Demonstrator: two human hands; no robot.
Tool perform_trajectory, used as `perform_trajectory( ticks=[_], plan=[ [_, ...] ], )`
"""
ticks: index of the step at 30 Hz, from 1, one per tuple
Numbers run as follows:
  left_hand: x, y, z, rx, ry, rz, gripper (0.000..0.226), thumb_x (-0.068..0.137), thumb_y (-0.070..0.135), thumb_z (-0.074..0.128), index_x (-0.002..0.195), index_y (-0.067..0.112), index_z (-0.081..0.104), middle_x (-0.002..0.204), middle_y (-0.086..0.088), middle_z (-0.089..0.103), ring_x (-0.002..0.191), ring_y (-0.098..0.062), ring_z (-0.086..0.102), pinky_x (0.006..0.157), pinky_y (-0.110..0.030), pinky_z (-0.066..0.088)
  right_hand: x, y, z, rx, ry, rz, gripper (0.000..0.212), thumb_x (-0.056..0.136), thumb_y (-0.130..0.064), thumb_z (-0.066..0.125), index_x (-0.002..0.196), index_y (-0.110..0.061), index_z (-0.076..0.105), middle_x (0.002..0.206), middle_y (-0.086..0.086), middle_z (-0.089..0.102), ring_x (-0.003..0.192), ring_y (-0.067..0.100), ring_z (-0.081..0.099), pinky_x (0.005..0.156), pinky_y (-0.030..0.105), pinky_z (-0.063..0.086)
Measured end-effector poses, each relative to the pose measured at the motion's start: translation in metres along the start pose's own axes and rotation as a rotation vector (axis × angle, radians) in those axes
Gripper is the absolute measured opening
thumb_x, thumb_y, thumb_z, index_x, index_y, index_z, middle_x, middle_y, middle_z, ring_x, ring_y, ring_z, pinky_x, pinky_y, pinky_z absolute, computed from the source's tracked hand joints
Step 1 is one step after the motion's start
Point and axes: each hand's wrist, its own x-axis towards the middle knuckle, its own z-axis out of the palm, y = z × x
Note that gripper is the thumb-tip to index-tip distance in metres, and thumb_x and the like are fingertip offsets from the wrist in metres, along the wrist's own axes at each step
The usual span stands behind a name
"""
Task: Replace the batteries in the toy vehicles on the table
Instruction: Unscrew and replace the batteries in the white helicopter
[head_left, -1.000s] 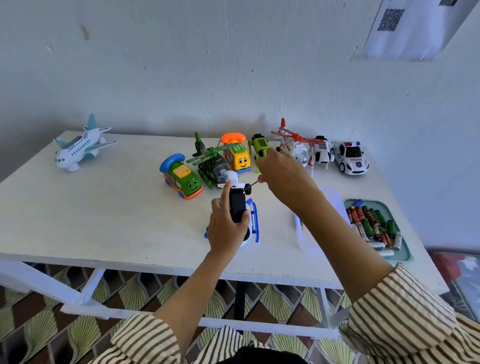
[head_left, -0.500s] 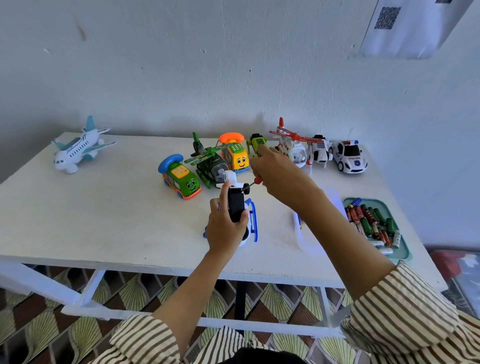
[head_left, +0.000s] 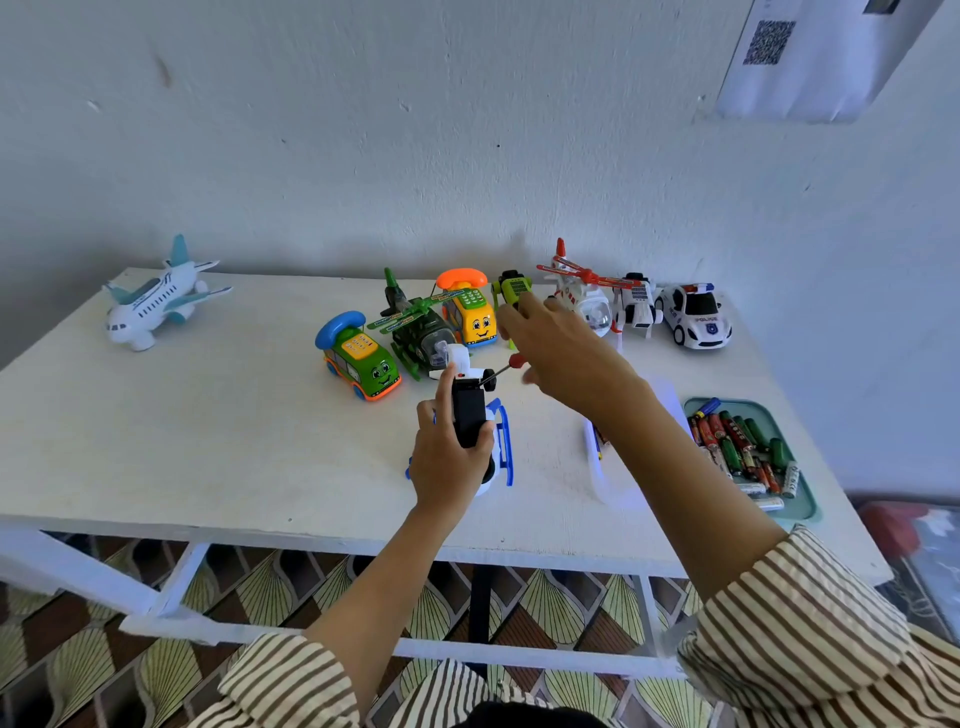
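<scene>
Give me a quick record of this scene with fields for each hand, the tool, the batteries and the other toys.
left hand: grips the white and blue toy, black underside up
right hand: holds the red-handled screwdriver
tool tip: at the toy's far end
batteries: loose in the teal tray, right side of the table
other toys: row at the back, airplane far left

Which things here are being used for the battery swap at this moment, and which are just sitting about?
In use: left hand gripping the white-and-blue toy; right hand holding the screwdriver to it; tray of batteries.
Sitting about: white aeroplane, green bus, green helicopter, yellow bus, red-and-white helicopter, police car, QR sheet on the wall.
</scene>
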Motion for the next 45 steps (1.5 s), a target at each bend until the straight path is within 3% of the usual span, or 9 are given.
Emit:
perform_trajectory(
  ticks=[4, 13, 23, 28, 33, 38, 40, 43, 45],
  plan=[
    [0.000, 0.002, 0.000, 0.002, -0.003, -0.001, 0.075, 0.087, 0.033, 0.064, 0.149, 0.035, 0.022, 0.115, -0.005, 0.047, 0.091, -0.024, 0.059, 0.060, -0.035, 0.053, -0.003, -0.003, -0.006, 0.124, 0.036, 0.047, 0.020, 0.088, -0.001, 0.058, 0.107, -0.004, 0.055, 0.118, 0.014, 0.050, 0.103, 0.026, 0.054, 0.081, 0.034, 0.050],
    [-0.001, 0.002, -0.001, 0.002, 0.003, 0.001, 0.074, 0.087, 0.032, 0.064, 0.149, 0.033, 0.024, 0.116, -0.005, 0.047, 0.091, -0.024, 0.059, 0.059, -0.031, 0.049, 0.004, -0.004, -0.009, -0.139, -0.014, 0.152, 0.015, 0.094, -0.014, 0.056, 0.108, -0.009, 0.060, 0.097, 0.006, 0.064, 0.091, 0.026, 0.065, 0.062, 0.031, 0.040],
    [0.000, -0.001, -0.002, -0.012, 0.008, 0.002, 0.073, 0.087, 0.031, 0.065, 0.149, 0.029, 0.025, 0.119, -0.009, 0.048, 0.094, -0.024, 0.058, 0.061, -0.028, 0.049, -0.002, 0.003, 0.006, -0.036, 0.039, -0.061, 0.036, 0.090, -0.013, 0.059, 0.122, -0.006, 0.044, 0.124, 0.013, 0.046, 0.107, 0.026, 0.049, 0.090, 0.034, 0.045],
    [0.000, 0.002, -0.002, -0.018, -0.003, 0.004, 0.075, 0.087, 0.032, 0.065, 0.149, 0.032, 0.023, 0.117, -0.008, 0.047, 0.093, -0.024, 0.059, 0.061, -0.032, 0.052, 0.002, 0.005, 0.001, 0.106, 0.049, -0.007, 0.017, 0.086, 0.003, 0.059, 0.103, -0.003, 0.060, 0.112, 0.013, 0.053, 0.102, 0.026, 0.054, 0.082, 0.037, 0.050],
    [0.000, 0.002, -0.002, -0.015, -0.008, -0.003, 0.075, 0.087, 0.032, 0.065, 0.149, 0.033, 0.023, 0.118, -0.007, 0.047, 0.092, -0.024, 0.059, 0.059, -0.028, 0.049, 0.007, 0.000, 0.000, 0.016, 0.023, 0.039, 0.021, 0.094, -0.018, 0.055, 0.107, -0.001, 0.060, 0.105, 0.014, 0.061, 0.095, 0.030, 0.062, 0.078, 0.037, 0.053],
    [-0.001, 0.002, -0.003, -0.019, -0.005, -0.006, 0.076, 0.086, 0.031, 0.066, 0.148, 0.035, 0.023, 0.118, -0.006, 0.047, 0.092, -0.025, 0.060, 0.060, -0.031, 0.050, 0.005, -0.003, 0.005, -0.071, 0.011, 0.048, 0.022, 0.096, -0.008, 0.048, 0.117, -0.007, 0.056, 0.105, 0.010, 0.064, 0.096, 0.029, 0.063, 0.077, 0.033, 0.052],
    [0.000, 0.002, -0.002, -0.015, -0.005, -0.001, 0.076, 0.086, 0.031, 0.066, 0.149, 0.034, 0.023, 0.118, -0.007, 0.047, 0.092, -0.026, 0.060, 0.059, -0.029, 0.048, 0.002, -0.007, -0.001, -0.117, 0.063, -0.055, 0.030, 0.088, -0.013, 0.063, 0.116, -0.006, 0.055, 0.106, 0.009, 0.064, 0.095, 0.025, 0.061, 0.080, 0.031, 0.050],
    [0.000, 0.002, -0.001, 0.000, -0.011, -0.009, 0.075, 0.086, 0.031, 0.065, 0.149, 0.033, 0.024, 0.119, -0.006, 0.046, 0.092, -0.026, 0.060, 0.057, -0.025, 0.044, -0.002, -0.009, -0.012, -0.129, 0.237, -0.112, 0.063, 0.035, -0.002, 0.091, 0.092, 0.003, 0.066, 0.084, 0.014, 0.066, 0.071, 0.026, 0.063, 0.057, 0.029, 0.051],
    [0.000, 0.002, -0.001, 0.006, -0.016, -0.006, 0.075, 0.086, 0.031, 0.065, 0.149, 0.033, 0.024, 0.119, -0.006, 0.046, 0.093, -0.025, 0.060, 0.056, -0.025, 0.043, -0.002, -0.010, -0.012, -0.003, 0.134, -0.098, 0.048, 0.059, 0.011, 0.078, 0.104, 0.004, 0.061, 0.100, 0.018, 0.061, 0.085, 0.031, 0.059, 0.068, 0.031, 0.048]
  ],
)
